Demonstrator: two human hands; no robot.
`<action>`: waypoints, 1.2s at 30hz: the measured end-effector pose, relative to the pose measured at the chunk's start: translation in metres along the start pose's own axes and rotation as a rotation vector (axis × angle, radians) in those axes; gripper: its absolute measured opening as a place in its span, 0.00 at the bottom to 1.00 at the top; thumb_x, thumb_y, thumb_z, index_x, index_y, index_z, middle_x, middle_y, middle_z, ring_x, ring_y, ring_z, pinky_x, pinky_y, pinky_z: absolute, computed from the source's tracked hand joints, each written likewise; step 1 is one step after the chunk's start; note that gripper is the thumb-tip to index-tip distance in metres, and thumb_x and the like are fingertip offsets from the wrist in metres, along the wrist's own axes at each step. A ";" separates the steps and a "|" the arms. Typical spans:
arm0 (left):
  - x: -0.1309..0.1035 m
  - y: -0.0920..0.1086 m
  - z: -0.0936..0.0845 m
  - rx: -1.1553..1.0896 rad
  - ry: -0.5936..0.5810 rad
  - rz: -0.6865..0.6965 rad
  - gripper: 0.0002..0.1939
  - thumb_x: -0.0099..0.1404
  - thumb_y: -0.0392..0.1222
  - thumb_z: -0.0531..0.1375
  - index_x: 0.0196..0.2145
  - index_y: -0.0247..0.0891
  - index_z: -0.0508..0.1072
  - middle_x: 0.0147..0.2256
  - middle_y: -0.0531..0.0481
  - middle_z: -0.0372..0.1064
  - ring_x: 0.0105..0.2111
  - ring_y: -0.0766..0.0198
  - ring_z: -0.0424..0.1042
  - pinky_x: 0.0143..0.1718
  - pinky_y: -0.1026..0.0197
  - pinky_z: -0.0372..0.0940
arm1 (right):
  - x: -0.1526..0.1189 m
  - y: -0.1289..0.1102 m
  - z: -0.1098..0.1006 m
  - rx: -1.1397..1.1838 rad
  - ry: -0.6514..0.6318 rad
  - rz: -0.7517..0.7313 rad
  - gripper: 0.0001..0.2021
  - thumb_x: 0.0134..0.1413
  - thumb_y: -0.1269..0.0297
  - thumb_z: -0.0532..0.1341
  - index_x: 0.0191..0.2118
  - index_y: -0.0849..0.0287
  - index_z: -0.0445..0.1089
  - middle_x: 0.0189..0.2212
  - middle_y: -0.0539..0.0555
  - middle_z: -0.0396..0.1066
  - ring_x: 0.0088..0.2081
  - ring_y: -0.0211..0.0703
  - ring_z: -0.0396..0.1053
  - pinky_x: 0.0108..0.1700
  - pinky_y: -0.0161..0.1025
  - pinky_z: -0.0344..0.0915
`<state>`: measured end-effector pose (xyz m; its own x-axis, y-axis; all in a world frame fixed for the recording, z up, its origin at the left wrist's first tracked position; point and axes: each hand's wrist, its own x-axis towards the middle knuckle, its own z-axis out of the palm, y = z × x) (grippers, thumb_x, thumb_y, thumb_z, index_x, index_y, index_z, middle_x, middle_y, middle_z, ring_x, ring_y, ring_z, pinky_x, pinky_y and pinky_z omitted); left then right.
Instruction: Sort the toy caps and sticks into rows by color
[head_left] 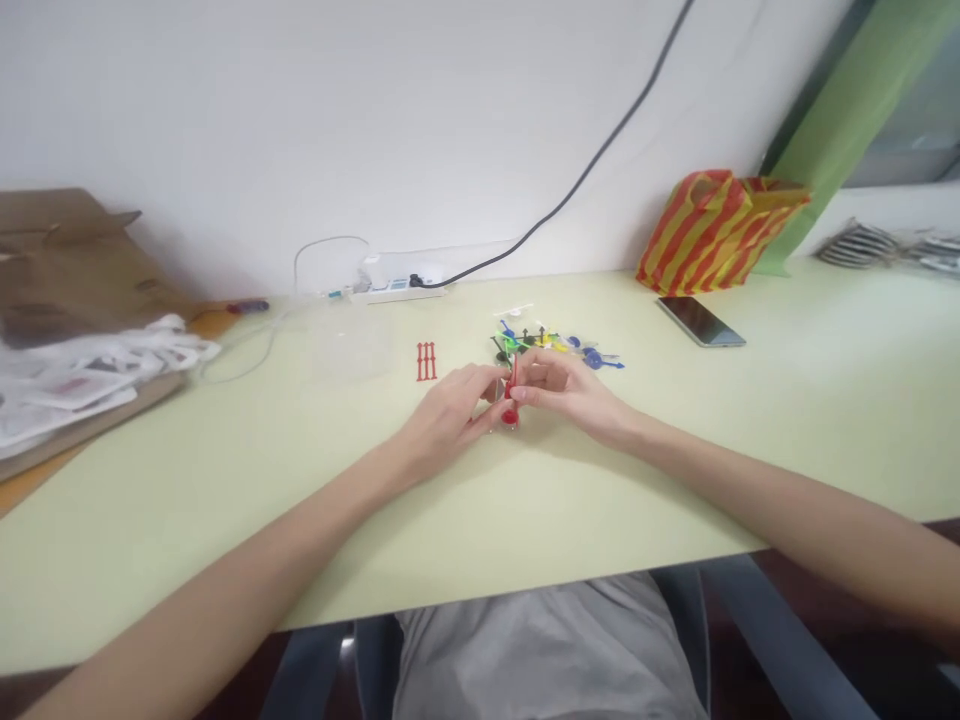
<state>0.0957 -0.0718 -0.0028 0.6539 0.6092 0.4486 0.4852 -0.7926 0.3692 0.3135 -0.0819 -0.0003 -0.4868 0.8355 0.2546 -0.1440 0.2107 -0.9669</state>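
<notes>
My left hand (450,415) and my right hand (570,392) meet at the middle of the pale green table (225,520). Between their fingertips they pinch a small red plastic piece (511,393), held just above the tabletop. Right behind the hands lies a heap of small coloured plastic pieces (551,343) in blue, green, yellow and black. A set of three red strips (426,361) lies flat to the left of the heap, apart from both hands.
A phone (700,321) lies at the right, in front of a red-and-yellow striped bag (712,230). A white power strip (397,290) with a black cable sits by the wall. Cardboard and white plastic bags (82,370) fill the left. A clear container (351,338) stands near the strips.
</notes>
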 end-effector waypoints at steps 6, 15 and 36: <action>0.003 0.006 -0.005 -0.111 -0.059 -0.035 0.10 0.77 0.49 0.55 0.45 0.41 0.70 0.38 0.49 0.74 0.40 0.59 0.73 0.41 0.58 0.65 | 0.000 0.000 -0.003 0.064 -0.057 0.016 0.17 0.56 0.53 0.72 0.34 0.57 0.66 0.31 0.52 0.74 0.35 0.42 0.74 0.44 0.43 0.70; 0.000 0.004 -0.011 -0.227 -0.093 -0.101 0.11 0.74 0.51 0.59 0.45 0.42 0.73 0.40 0.48 0.75 0.39 0.61 0.74 0.36 0.62 0.67 | -0.001 -0.001 -0.009 0.029 -0.075 0.001 0.17 0.52 0.51 0.73 0.34 0.56 0.69 0.30 0.50 0.72 0.34 0.43 0.72 0.39 0.41 0.69; -0.031 -0.110 -0.100 0.577 0.525 -0.203 0.07 0.70 0.50 0.62 0.40 0.45 0.73 0.27 0.54 0.74 0.27 0.60 0.71 0.36 0.56 0.63 | 0.134 0.002 0.041 -1.778 -0.188 -0.019 0.17 0.52 0.82 0.65 0.48 0.65 0.78 0.47 0.70 0.77 0.51 0.57 0.75 0.46 0.41 0.69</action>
<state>-0.0358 -0.0012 0.0242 0.2320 0.5608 0.7948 0.8824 -0.4651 0.0706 0.2126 0.0101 0.0324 -0.5961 0.7905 0.1404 0.7980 0.5640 0.2126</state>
